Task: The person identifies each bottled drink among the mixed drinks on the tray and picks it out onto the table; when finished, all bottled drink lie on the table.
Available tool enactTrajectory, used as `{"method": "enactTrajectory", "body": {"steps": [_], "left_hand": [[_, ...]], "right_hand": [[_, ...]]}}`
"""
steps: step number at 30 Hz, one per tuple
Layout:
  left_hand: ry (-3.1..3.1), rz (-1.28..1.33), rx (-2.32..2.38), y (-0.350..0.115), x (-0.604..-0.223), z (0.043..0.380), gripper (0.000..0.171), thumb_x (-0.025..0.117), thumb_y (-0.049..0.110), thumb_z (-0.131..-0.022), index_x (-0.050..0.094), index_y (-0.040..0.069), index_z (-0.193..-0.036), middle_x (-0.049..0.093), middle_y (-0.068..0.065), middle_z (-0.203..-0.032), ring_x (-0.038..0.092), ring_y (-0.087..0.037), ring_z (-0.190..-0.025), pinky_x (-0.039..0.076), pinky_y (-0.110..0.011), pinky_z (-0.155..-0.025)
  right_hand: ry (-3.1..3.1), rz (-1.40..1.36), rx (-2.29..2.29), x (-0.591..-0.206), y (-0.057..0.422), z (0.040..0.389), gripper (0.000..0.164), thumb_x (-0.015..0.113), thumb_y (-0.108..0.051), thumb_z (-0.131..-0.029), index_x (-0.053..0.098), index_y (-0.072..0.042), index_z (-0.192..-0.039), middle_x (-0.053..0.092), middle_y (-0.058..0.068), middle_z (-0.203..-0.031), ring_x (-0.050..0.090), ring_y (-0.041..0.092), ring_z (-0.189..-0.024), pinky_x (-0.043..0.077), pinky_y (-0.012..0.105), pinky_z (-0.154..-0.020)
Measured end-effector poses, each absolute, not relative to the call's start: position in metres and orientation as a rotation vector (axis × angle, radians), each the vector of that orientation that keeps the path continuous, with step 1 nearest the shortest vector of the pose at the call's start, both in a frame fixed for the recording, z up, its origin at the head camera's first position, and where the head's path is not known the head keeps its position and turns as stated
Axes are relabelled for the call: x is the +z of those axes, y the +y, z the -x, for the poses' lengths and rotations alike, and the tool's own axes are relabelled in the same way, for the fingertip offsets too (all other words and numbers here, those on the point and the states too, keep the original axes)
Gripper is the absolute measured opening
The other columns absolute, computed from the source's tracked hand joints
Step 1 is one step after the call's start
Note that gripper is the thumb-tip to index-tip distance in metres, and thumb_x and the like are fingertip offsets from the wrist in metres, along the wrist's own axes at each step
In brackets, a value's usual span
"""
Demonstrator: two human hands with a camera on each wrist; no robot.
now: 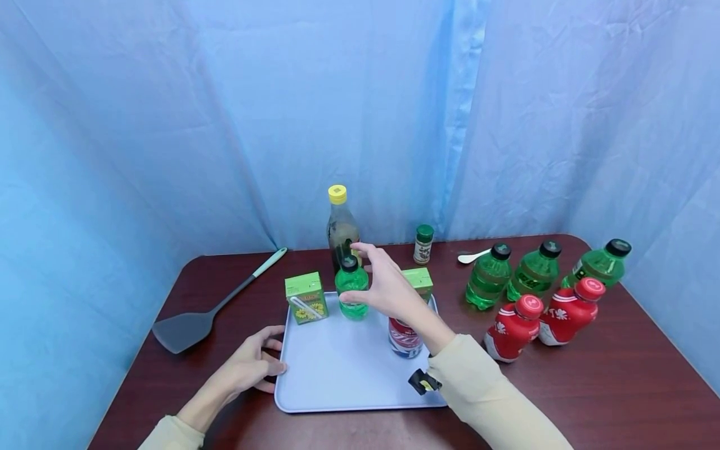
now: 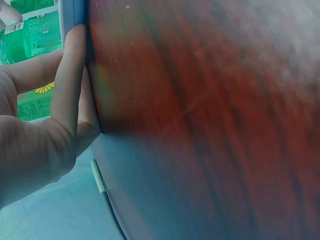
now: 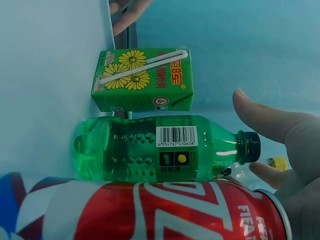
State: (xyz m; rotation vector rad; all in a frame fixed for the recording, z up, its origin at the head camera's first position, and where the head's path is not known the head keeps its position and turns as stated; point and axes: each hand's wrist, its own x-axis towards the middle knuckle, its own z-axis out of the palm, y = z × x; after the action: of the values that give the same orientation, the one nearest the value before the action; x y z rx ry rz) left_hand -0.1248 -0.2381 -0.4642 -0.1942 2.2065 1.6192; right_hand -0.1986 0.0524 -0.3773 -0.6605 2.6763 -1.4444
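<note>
On a white tray (image 1: pixel 337 375) stands a green plastic bottle (image 1: pixel 353 311) with a black cap. My right hand (image 1: pixel 385 284) is around its upper part, thumb and fingers spread apart; the right wrist view shows a gap between the thumb and the black cap. At the tray's left edge, my left hand (image 1: pixel 253 362) touches the rim with its fingertips. A green drink carton (image 1: pixel 306 300) with a straw stands in the back left corner of the tray. Under my right wrist is a red soda can (image 3: pixel 150 212), and behind it a second green carton (image 1: pixel 419 281), partly hidden by my hand.
Behind the tray stand a yellow-capped bottle (image 1: pixel 340 228) and a green-lidded shaker (image 1: pixel 424 244). A spatula (image 1: pixel 191 328) lies at left. At right are a white spoon (image 1: pixel 472 256), several green bottles (image 1: pixel 488 278) and two red bottles (image 1: pixel 513 331). Blue curtains (image 1: pixel 281 125) surround the table.
</note>
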Motion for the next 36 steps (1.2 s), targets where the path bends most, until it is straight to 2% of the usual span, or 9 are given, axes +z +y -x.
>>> {"method": "enactTrajectory", "body": {"steps": [6,12,19,36], "left_hand": [[2.212,0.19,1.618,-0.237,-0.464,0.125,0.077,0.069,-0.011,-0.081,0.039,0.001,-0.151,0.049,-0.022,-0.12,0.063,-0.028,-0.087,0.06,-0.049,-0.058],[2.211,0.195,1.624,-0.237,-0.463,0.124,0.077,0.069,-0.012,-0.081,0.039,0.002,-0.151,0.049,-0.023,-0.12,0.064,-0.027,-0.086,0.06,-0.049,-0.057],[2.192,0.188,1.637,-0.237,-0.462,0.124,0.077,0.068,-0.011,-0.082,0.038,0.001,-0.151,0.048,-0.023,-0.123,0.064,-0.027,-0.087,0.06,-0.049,-0.058],[2.186,0.204,1.619,-0.236,-0.458,0.124,0.076,0.07,-0.009,-0.083,0.037,0.001,-0.151,0.049,-0.023,-0.121,0.065,-0.028,-0.087,0.06,-0.05,-0.059]], "right_hand": [[2.728,0.592,-1.299,-0.375,0.049,0.203,0.084,0.09,-0.023,-0.078,0.045,-0.009,-0.148,0.051,0.013,-0.14,0.053,0.031,-0.123,0.051,0.047,-0.098],[2.737,0.532,-1.226,-0.376,0.047,0.207,0.082,0.089,-0.025,-0.079,0.047,-0.007,-0.147,0.053,0.014,-0.139,0.051,0.031,-0.126,0.049,0.051,-0.101],[2.743,0.503,-1.192,-0.379,0.046,0.214,0.08,0.09,-0.025,-0.078,0.05,-0.004,-0.144,0.056,0.015,-0.136,0.052,0.031,-0.124,0.049,0.05,-0.102],[2.719,0.513,-1.182,-0.382,0.045,0.217,0.077,0.09,-0.024,-0.078,0.051,-0.005,-0.142,0.058,0.014,-0.136,0.053,0.031,-0.126,0.049,0.052,-0.102]]}}
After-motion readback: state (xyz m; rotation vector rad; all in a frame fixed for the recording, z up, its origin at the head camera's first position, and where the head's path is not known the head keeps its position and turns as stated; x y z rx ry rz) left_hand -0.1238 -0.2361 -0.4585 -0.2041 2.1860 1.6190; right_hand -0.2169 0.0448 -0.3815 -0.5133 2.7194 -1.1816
